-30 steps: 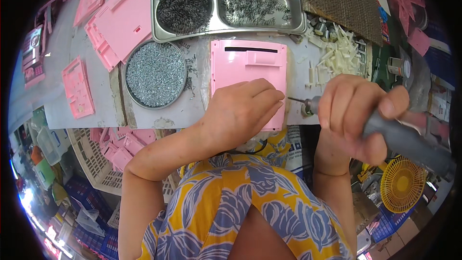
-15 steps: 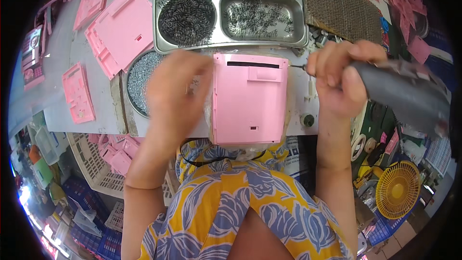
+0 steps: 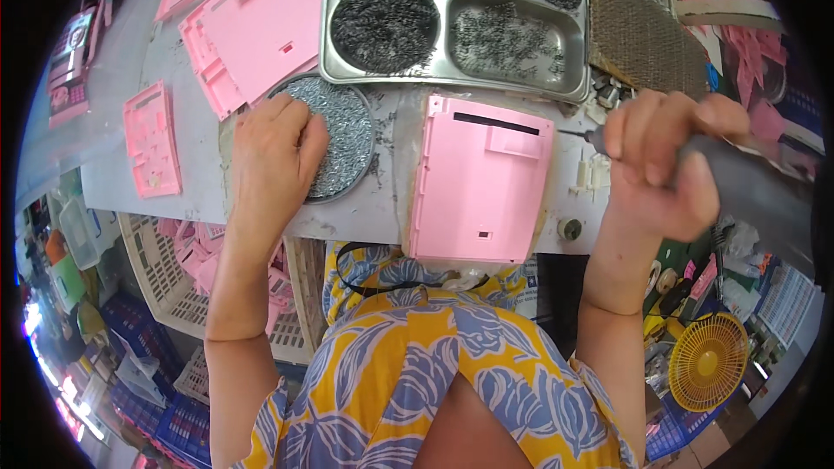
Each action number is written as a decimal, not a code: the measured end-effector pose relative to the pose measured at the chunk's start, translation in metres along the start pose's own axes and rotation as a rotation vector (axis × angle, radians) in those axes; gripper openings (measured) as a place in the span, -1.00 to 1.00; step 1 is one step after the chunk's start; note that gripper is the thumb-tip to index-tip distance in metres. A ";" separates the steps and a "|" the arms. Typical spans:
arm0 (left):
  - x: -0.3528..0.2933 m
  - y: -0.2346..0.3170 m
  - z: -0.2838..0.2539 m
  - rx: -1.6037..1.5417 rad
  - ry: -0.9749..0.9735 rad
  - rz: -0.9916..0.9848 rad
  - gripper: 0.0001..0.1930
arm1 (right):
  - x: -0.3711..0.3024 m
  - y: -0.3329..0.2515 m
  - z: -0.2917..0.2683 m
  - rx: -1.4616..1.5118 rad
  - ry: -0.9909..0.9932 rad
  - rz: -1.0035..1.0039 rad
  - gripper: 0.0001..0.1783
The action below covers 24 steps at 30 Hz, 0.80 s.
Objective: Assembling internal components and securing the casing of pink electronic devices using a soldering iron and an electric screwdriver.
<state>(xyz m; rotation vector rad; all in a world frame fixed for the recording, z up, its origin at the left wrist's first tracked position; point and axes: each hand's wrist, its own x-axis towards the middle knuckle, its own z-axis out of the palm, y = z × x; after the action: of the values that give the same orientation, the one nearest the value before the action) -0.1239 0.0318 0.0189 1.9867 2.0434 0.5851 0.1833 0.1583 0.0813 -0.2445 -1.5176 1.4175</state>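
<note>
A pink plastic panel (image 3: 482, 191) with a dark slot near its far edge lies in front of me on the table. My left hand (image 3: 276, 152) is at the left side of a round dish (image 3: 373, 141) of small silvery screws (image 3: 346, 143), its fingers curled down and its thumb close to them. The fingertips are partly hidden, so what they hold does not show. In my right hand (image 3: 665, 161) is a dark grey electric screwdriver (image 3: 760, 195). Its thin bit points left, just off the panel's far right corner.
Beyond the panel stands a metal compartment tray (image 3: 441, 76) of dark springs. More pink panels (image 3: 261, 30) lie at the left. Below the table's left edge is a cream plastic crate (image 3: 169, 282) with pink parts. A yellow fan (image 3: 708, 362) sits at lower right.
My left hand has gone from beside the panel to the dish of screws. My right hand still holds the screwdriver near the panel's right corner. The whole view has shifted and tilted slightly.
</note>
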 end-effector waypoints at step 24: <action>-0.006 0.055 0.023 -0.427 0.178 0.279 -0.82 | 0.008 0.013 0.089 0.095 -0.016 0.137 -0.67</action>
<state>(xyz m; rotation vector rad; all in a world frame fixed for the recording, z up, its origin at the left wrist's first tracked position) -0.0640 0.0288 0.0219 2.0164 1.5573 1.1818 0.1070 0.1115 0.0916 -0.2840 -1.4657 1.5990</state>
